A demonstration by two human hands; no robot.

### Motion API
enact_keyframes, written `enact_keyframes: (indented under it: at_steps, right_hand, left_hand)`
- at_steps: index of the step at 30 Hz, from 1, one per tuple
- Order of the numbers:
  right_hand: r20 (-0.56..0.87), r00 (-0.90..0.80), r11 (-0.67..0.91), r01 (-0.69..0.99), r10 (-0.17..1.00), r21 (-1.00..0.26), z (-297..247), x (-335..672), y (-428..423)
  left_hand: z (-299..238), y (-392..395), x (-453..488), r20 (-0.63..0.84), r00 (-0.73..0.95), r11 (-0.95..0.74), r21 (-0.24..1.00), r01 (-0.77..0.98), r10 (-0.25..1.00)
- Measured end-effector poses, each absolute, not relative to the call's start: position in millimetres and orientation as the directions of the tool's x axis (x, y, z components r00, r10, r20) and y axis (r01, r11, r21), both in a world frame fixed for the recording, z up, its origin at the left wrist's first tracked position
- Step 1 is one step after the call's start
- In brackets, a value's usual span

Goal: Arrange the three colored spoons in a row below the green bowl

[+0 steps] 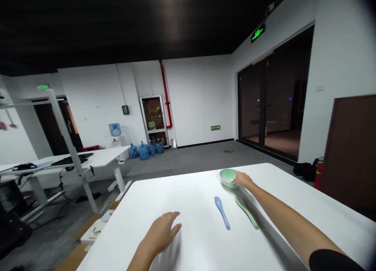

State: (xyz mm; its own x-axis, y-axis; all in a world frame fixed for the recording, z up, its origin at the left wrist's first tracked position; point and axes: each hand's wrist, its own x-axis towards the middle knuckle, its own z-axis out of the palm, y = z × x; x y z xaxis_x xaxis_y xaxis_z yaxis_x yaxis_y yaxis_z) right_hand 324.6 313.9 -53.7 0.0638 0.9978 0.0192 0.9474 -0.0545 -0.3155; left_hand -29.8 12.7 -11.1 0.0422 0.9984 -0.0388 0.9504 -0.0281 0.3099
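Observation:
At the far side of the white table (164,200), my right hand (243,179) grips the near-right rim of a light green bowl (225,179), with fingers reaching over the edge. A small pale patch shows inside the bowl beside my fingertips; I cannot make out what it is. My left hand (163,231) hovers over the table at the left, thumb and fingers apart, holding nothing. Between the hands lies a blue spoon (222,213). To its right, under my right forearm, lies a green spoon (246,212). Both handles point toward me.
Open boxes (95,231) stand on the floor along the table's left side. A second white desk (108,156) with a metal post is farther left. Several blue water jugs (143,151) stand by the far wall. A brown panel (349,145) and a red extinguisher are at the right.

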Motion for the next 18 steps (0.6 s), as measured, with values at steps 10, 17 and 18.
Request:
enact_keyframes:
  at_steps: [10, 17, 18]
  right_hand:
    - [0.077, -0.01, 0.032, 0.956, 0.997, -0.292, -3.2, 303.9, 263.2]
    - [-0.044, -0.157, 0.13, 0.919, 0.987, -0.371, -7.7, 284.9, 203.8]
    - [-0.059, -0.165, 0.131, 0.915, 0.985, -0.381, -12.2, 283.2, 198.5]
  left_hand:
    - [-12.7, 13.4, -30.6, -0.036, 0.078, -0.064, 0.296, 0.953, 0.996]
    - [-9.2, 9.8, -29.2, -0.045, 0.081, -0.066, 0.267, 0.961, 0.996]
    - [-8.7, 9.2, -29.3, -0.048, 0.081, -0.066, 0.264, 0.962, 0.996]
